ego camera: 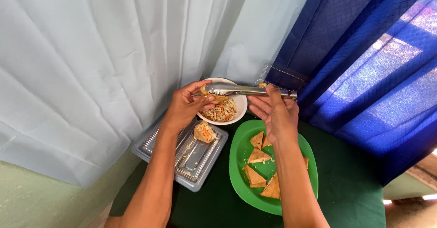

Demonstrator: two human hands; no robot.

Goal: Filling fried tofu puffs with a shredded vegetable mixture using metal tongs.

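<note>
My right hand (277,112) holds metal tongs (248,90) level over a white bowl (239,103) of shredded vegetable filling (221,111). The tong tips pinch a fried pastry piece (208,90) at the bowl's left rim. My left hand (186,104) touches that piece with thumb and fingertips. Below the hands, a green plate (239,164) carries several fried triangular pastry pieces (257,156). A clear plastic tray (182,157) at the left holds one stuffed pastry (205,131).
Everything stands on a small table with a dark green cloth (346,182). A pale blue curtain (114,50) hangs behind at left and a dark blue curtain (364,50) at right. A second clear plastic container (277,78) sits behind the bowl.
</note>
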